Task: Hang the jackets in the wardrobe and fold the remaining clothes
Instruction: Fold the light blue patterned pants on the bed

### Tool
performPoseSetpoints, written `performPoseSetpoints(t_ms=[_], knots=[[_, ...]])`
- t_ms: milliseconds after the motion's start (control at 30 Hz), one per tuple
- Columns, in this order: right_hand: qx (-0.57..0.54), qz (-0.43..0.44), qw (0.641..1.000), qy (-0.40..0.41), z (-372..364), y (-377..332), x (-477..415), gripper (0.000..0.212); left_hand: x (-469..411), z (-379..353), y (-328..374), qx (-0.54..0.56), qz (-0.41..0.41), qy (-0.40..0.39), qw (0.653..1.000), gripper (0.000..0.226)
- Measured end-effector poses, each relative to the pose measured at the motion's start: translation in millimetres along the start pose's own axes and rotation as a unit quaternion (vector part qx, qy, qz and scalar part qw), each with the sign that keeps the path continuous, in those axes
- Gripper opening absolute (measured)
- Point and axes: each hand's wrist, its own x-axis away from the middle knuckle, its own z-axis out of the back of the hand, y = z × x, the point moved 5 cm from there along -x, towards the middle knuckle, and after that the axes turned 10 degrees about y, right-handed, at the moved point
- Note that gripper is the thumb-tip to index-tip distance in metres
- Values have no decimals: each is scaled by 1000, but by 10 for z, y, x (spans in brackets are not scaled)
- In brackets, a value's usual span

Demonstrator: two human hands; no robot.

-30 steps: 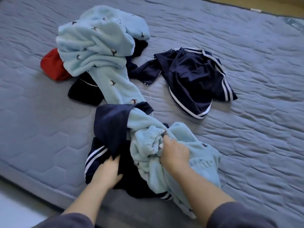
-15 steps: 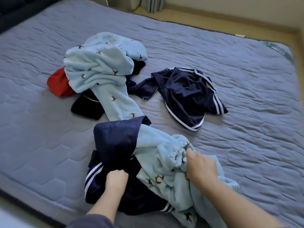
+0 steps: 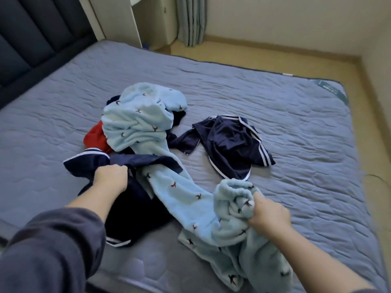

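A light blue fleece garment with small dark bird prints stretches from a pile in the middle of the bed down to the near edge. My right hand grips its bunched end. My left hand grips a navy jacket with white stripes that lies under the fleece. A second navy striped garment lies crumpled to the right. A red garment pokes out at the left of the pile.
The clothes lie on a grey-blue quilted mattress. A dark padded headboard stands at the far left. A white cabinet and a curtain are behind the bed, with tan floor beyond.
My hands have moved apart: the left lifted the navy jacket to the left, the right pulled the fleece end to the right. The view has tilted up, showing the room.
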Motion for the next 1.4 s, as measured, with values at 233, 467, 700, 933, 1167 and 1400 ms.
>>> performPoseSetpoints(t_ms=[233,467,700,933,1167,1400], knots=[[6,174,983,60,1394,-191,450,25,1304,1358,1403,590,-91,-207,775,29],[132,344,914,167,2908,40,1280,42,2135,2932,1325,686,-39,-189,701,27],[-2,236,968,86,4005,570,2136,45,2634,4479,632,767,-29,47,640,15],[-30,112,993,4,4233,1530,2564,19,3256,5816,-223,792,-58,220,566,27],[-356,233,884,194,4709,739,2880,29,3873,6458,-472,721,-78,351,593,15],[-308,321,808,386,5020,234,3078,44,4055,6580,-516,694,-59,387,604,23]])
